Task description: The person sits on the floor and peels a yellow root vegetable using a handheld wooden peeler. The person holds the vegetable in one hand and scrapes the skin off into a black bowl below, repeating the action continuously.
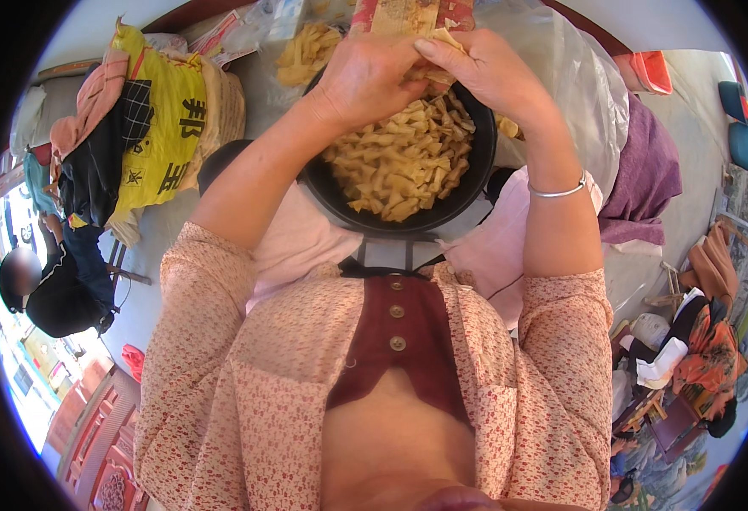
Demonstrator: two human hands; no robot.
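Observation:
Both my hands meet over the far side of a round black basin. My left hand curls around a pale yellowish folded piece, its fingers partly hidden. My right hand pinches the same piece between thumb and fingers. Many small folded yellowish-tan pieces fill the basin beneath. Just beyond my hands lies a flat yellowish stack on a red patterned surface.
Loose yellowish strips lie beyond the basin at left. Clear plastic sheeting and purple cloth are at right. A yellow bag with clothes stands at left. Other people sit at both sides.

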